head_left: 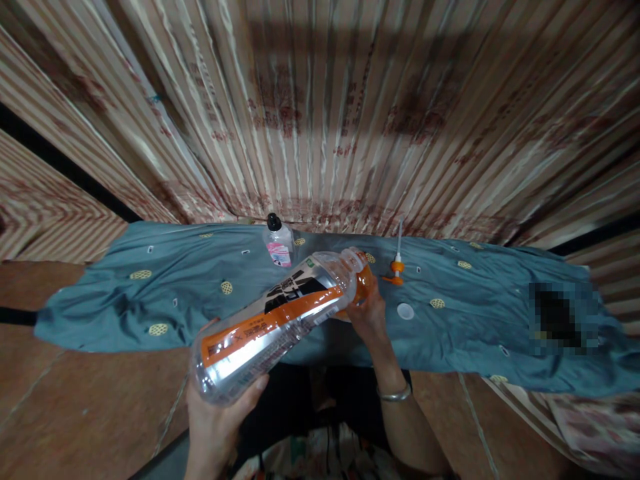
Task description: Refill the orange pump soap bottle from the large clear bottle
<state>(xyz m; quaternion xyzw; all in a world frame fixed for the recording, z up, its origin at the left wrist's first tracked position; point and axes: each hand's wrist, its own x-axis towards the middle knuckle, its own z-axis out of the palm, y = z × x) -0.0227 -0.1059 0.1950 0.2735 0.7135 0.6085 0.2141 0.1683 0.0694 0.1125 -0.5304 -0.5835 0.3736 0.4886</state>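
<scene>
My left hand [223,417] grips the base end of a large clear plastic bottle [277,320] with a silver and orange label. The bottle is tilted, its open neck pointing up to the right. At that neck, my right hand [370,313] is closed around an orange see-through container [364,285], partly hidden by the fingers and the bottle. Whether the two mouths touch, I cannot tell. Beyond my right hand lies an orange pump head [397,267] with a pale tube. A round white cap [405,311] rests just right of the hand.
A small clear bottle with a black cap and pink label [279,243] stands at the back of the table, which a blue-green cloth [190,300] covers. A blurred dark object [557,317] lies at the right end. Striped curtains [320,133] hang close behind.
</scene>
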